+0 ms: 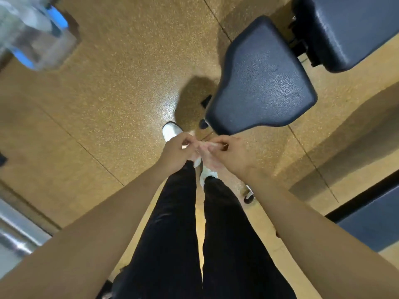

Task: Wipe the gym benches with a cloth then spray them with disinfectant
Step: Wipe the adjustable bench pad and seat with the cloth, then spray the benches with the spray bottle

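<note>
I stand looking straight down at my legs. My left hand (176, 151) and my right hand (228, 153) meet in front of me, both pinching a small white cloth (197, 161) that hangs between them. The cloth is mostly hidden by my fingers. Just ahead and to the right sits a dark blue padded bench seat (261, 80), with its longer back pad (354, 29) at the top right. Neither hand touches the bench. A clear bottle with blue parts (36, 37), blurred, appears at the top left.
The floor (121, 83) is speckled tan with thin seams. Another dark blue pad with a black frame (371, 214) lies at the right edge. A shiny metal bar (17, 229) crosses the lower left. My white shoes (171, 130) are on the floor below my hands.
</note>
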